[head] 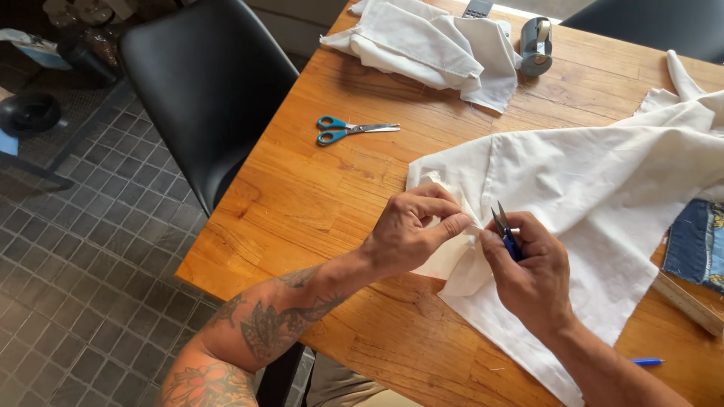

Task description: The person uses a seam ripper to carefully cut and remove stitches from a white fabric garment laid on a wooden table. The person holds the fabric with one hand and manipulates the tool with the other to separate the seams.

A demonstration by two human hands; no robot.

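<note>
Far left, a black chair [211, 90] stands pushed up against the wooden table [317, 203], out of the way; on the bare boards beside it lie blue-handled scissors [351, 130], blades closed, set aside within reach but well apart from the work; behind them a bundle of folded white cloth [430, 45] sits at the far edge with a tape dispenser [536, 45] just beside it.

Now to the action: the left hand [411, 226] pinches a puckered edge of the cream fabric [596, 188] between thumb and fingertips, closed tight on it, apparently lifting the fold so the spot stands proud of the table; the right hand [532, 275] is wrapped around small blue thread snips [504, 226], fist closed on the handle, the pointed blades up and slightly parted, tips touching or just beside the pinched fold.

The cream fabric spreads from the hands across to the right edge; a patch of denim [697, 245] rests on a wooden board at far right; a blue pen [647, 362] lies near the front edge.
</note>
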